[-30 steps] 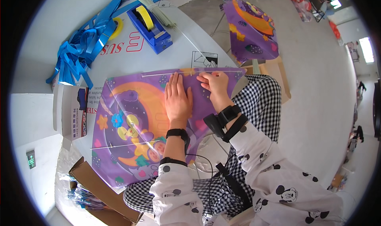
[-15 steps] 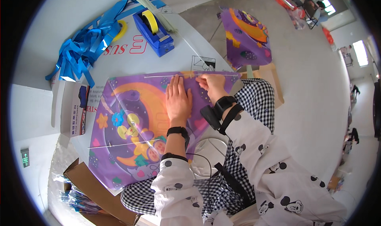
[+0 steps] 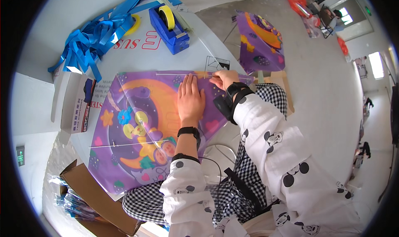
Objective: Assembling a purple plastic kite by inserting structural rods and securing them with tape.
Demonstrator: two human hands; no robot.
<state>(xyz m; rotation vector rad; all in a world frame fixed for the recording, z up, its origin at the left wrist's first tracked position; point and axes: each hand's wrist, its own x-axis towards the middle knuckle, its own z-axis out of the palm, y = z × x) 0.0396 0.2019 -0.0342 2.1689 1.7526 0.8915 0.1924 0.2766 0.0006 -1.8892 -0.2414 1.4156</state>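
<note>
A purple kite, printed with an orange moon and a yellow bear, lies spread on the table and partly over my lap. Thin pale rods cross it, and one rod runs along its far edge. My left hand rests flat on the sheet, fingers stretched to just below that rod. Beside it, at the far edge, my right hand is closed in a pinch close to the rod; what its fingertips hold is too small to make out.
A blue tape dispenser with yellow tape stands beyond the kite, next to a bundle of blue strips. A similar kite is at the far right. A small box stands left, above an open carton.
My right hand has moved a little up to the rod at the far edge, its forearm reaching further forward. My left hand stays flat on the kite; the view has shifted slightly.
</note>
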